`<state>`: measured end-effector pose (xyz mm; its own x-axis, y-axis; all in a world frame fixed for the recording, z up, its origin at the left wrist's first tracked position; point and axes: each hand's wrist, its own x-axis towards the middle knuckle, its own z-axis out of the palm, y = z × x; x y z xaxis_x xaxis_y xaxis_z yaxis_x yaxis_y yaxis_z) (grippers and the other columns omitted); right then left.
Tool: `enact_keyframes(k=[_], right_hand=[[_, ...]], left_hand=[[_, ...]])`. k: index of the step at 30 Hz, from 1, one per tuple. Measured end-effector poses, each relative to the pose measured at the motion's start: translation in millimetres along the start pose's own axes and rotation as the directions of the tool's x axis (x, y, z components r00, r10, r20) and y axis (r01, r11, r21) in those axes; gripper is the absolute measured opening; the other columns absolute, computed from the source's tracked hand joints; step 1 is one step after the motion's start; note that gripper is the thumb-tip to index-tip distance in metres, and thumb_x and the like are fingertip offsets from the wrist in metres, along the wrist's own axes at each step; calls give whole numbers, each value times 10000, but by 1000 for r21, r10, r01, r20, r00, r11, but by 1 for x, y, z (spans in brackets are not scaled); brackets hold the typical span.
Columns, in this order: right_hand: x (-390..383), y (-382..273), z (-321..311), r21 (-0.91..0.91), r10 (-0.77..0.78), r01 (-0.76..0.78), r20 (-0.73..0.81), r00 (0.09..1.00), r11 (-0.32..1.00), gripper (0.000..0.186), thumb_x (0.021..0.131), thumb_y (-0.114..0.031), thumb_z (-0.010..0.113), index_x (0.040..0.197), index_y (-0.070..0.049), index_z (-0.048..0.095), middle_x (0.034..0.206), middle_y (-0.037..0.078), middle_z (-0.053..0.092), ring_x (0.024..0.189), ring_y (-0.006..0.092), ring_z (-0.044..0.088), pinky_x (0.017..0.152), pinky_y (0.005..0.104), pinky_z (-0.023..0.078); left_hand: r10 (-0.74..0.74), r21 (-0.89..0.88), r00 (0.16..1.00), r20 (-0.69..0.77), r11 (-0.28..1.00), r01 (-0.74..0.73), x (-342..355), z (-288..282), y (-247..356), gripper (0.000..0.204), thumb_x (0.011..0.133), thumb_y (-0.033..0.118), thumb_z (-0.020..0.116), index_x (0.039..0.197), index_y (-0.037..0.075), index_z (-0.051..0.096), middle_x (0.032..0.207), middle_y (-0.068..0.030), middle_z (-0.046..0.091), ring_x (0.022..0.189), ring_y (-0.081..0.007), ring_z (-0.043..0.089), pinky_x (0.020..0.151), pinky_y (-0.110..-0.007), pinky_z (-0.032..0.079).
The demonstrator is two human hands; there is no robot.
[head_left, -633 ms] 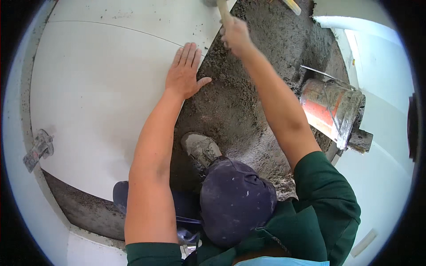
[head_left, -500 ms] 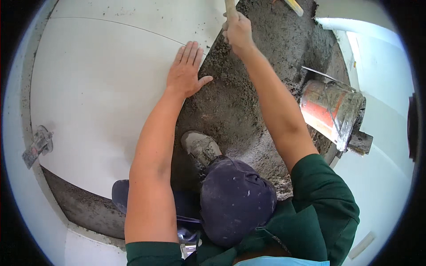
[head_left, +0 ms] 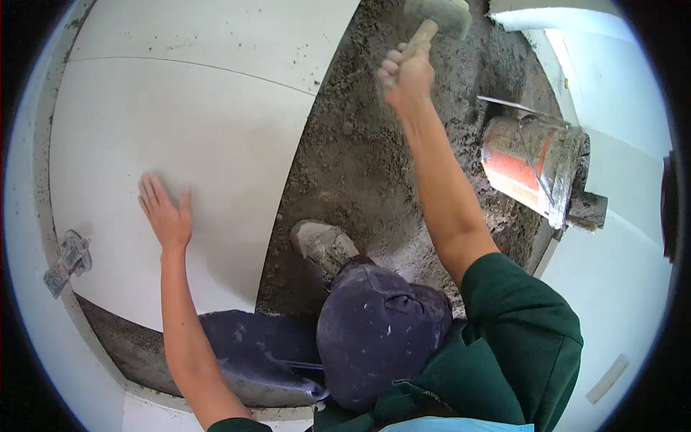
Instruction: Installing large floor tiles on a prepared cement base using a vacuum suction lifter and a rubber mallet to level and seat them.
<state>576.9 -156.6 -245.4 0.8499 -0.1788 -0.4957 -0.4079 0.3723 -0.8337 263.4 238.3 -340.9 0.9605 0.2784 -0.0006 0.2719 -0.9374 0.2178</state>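
A large white floor tile [head_left: 180, 144] lies on a grey mortar bed [head_left: 360, 165]. My left hand [head_left: 167, 213] rests flat on the tile's lower left part, fingers spread. My right hand [head_left: 407, 73] is raised over the mortar and grips the wooden handle of a rubber mallet [head_left: 440, 16], whose pale head sits at the top edge of the view. My knee in dark trousers [head_left: 381, 331] and a dusty shoe [head_left: 324, 245] are on the mortar beside the tile's right edge.
An orange bucket [head_left: 529, 169] smeared with mortar lies on its side at the right, a trowel blade above it. A second white tile [head_left: 216, 29] adjoins at the top. A metal clip [head_left: 67, 261] sits at the tile's left edge. White tiles border the right.
My left hand has slid from the tile's right edge down to its lower left part. My right hand has swung the mallet to the right, its head now in view.
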Motion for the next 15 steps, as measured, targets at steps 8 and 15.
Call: enact_keyframes(k=[8,15], right_hand=[[17,3,-1,-126,121,-98,186,975,987,520,1091,-551,340,1039,-55,489,715,18,479,500,117,381,419,290,329],[61,17,-13,164,392,-472,362,846,866,497,1100,-545,284,983,-87,435,710,-17,408,526,99,383,447,276,346]], left_hand=[[-1,-108,1000,-4,994,1,-8,-7,22,813,1018,550,507,1572,-8,297,1658,-216,252,1563,-365,166,1264,-543,93],[-72,-86,996,52,993,76,-4,6,31,831,1009,583,505,1589,30,286,1672,-201,230,1565,-375,149,1253,-585,81]])
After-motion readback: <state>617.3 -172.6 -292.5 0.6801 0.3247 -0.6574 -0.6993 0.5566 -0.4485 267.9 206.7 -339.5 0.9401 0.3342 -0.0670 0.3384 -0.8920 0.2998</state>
